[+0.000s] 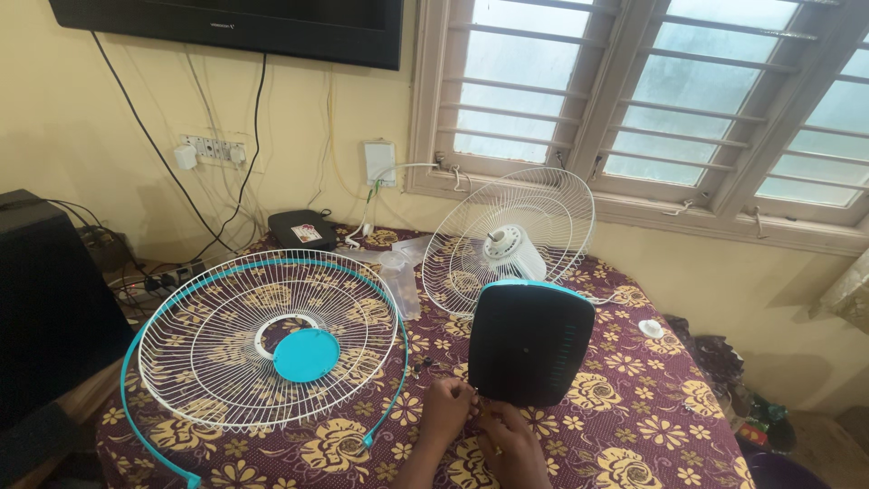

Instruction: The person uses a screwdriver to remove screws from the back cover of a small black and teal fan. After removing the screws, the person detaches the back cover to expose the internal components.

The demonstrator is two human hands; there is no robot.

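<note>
Pale yellow wall (109, 109), plaster scuffed. Dark flat screen (235, 25) mounted high on wall, black cables (149, 136) trailing down from it. White socket strip (215, 149) on wall, plugs in. Small white box (380, 163) fixed beside window. Wide window (652, 100), beige wooden frame, horizontal bars, frosted panes, daylight coming through. Bench under maroon cloth (634, 407) with yellow flower print. Black speaker cabinet (45, 290) at left edge. Black router-like box (301, 229) near wall.
</note>
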